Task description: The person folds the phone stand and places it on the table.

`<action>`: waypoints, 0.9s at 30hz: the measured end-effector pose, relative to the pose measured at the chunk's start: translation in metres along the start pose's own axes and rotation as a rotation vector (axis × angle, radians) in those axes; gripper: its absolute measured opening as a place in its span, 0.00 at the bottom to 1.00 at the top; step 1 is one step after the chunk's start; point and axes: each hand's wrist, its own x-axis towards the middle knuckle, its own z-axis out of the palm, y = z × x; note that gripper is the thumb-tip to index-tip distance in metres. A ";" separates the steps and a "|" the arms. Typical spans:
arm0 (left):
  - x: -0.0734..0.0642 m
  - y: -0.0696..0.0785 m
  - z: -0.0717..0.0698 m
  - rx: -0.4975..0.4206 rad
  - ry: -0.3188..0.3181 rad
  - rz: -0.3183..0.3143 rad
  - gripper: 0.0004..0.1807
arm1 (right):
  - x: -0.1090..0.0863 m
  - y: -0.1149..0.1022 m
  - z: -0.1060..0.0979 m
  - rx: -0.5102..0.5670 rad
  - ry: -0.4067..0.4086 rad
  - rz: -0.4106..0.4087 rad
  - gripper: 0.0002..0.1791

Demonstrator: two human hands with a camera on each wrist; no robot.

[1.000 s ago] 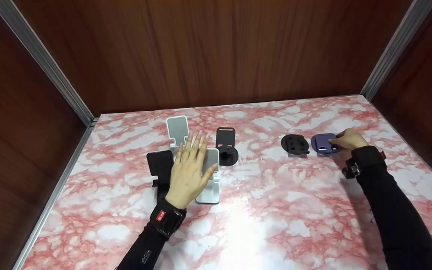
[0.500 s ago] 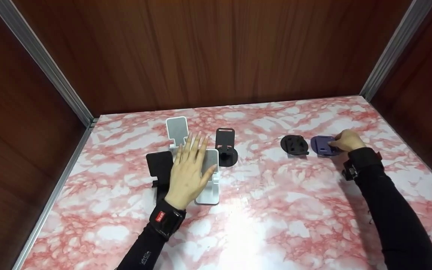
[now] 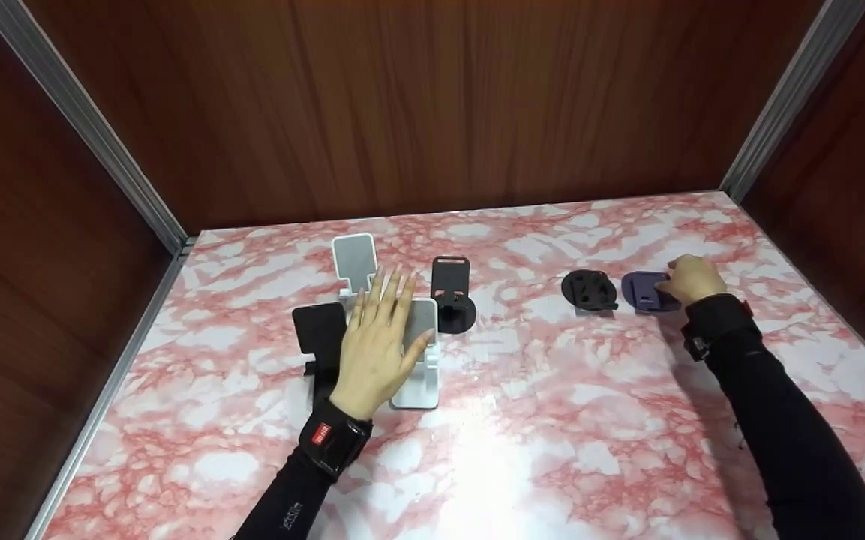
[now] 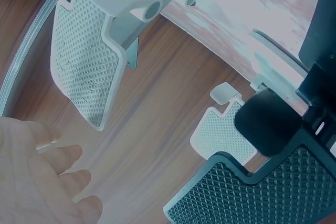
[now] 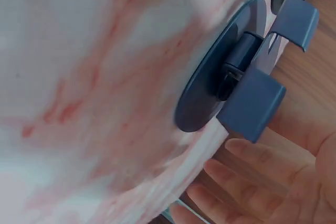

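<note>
My left hand (image 3: 374, 356) lies flat-looking over a cluster of phone stands, its fingers straight; contact with them is unclear. Under and beside it are a black stand (image 3: 319, 330), a white stand (image 3: 418, 390) and another white one (image 3: 355, 257) behind. A small black round-based stand (image 3: 453, 277) stands right of them, its plate raised. At the right, my right hand (image 3: 695, 279) touches the right edge of a folded purple phone stand (image 3: 641, 291). The right wrist view shows the thumb partly hidden behind that stand's plate (image 5: 252, 103), the other fingers extended beyond its round base.
A folded black round stand (image 3: 590, 291) lies just left of the purple one. The red-and-white marbled table (image 3: 552, 450) is walled by brown wood panels (image 3: 440, 105) with metal corner rails (image 3: 124, 172).
My right hand has shifted slightly left and turned a little at the purple phone stand, which stays folded in place. The left hand holds still over the other stands.
</note>
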 end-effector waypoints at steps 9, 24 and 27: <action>0.000 -0.002 0.000 0.004 -0.007 -0.018 0.40 | 0.000 -0.013 -0.004 -0.095 -0.137 -0.036 0.39; 0.001 -0.005 0.000 -0.087 -0.037 -0.037 0.40 | -0.011 -0.050 -0.001 -0.083 -0.051 -0.164 0.42; 0.001 -0.006 0.002 -0.131 -0.024 -0.033 0.39 | -0.015 -0.059 0.003 -0.088 -0.017 -0.202 0.41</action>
